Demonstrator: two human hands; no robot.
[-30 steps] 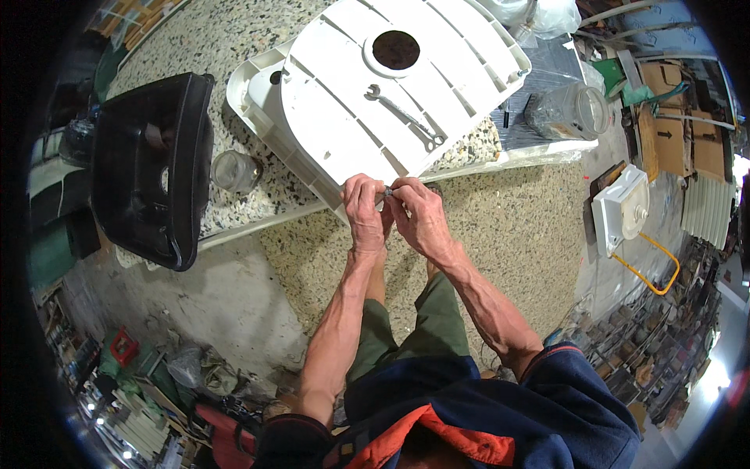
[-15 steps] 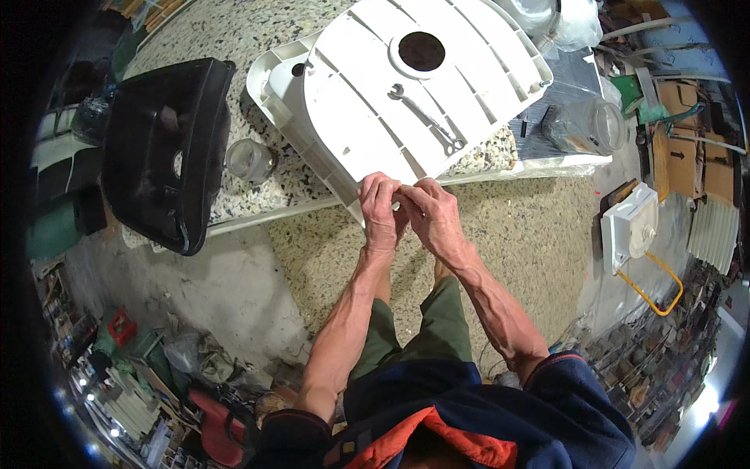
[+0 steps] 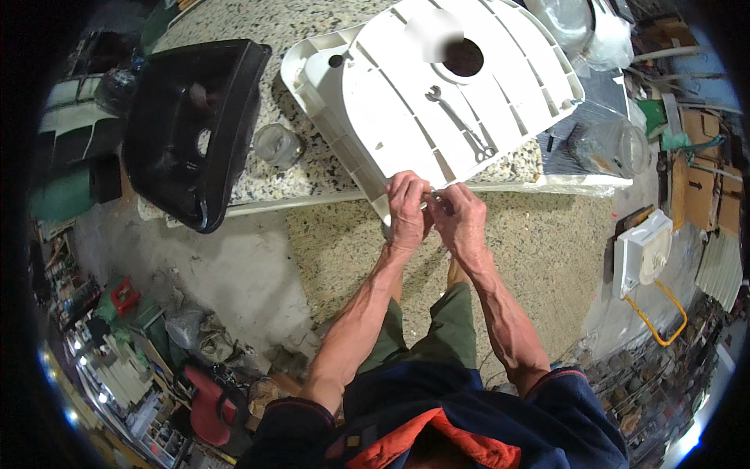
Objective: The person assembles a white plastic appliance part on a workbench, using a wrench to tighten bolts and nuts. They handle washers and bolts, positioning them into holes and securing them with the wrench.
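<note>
Right now, I have both hands up at the near edge of the big white plastic part (image 3: pixel 383 117), side by side and almost touching. The left hand (image 3: pixel 408 207) is nearly closed, fingers curled over; the right hand (image 3: pixel 462 220) is bent inward the same way, thumb and fingers drawn together. Between their fingertips I see them pinching a small shiny piece (image 3: pixel 426 200), mostly hidden, so I can't make out its shape. Nor can I tell whether the left fingers rest on the plastic. The ribbed white part lies on the speckled surface (image 3: pixel 316 178), its round hole facing up, with a metal wrench (image 3: pixel 461 125) lying slantwise on top. Left of it I've got a glass jar (image 3: pixel 278 146) and a black basin (image 3: pixel 183 141); to the right, a larger clear jar (image 3: pixel 625 150).
</note>
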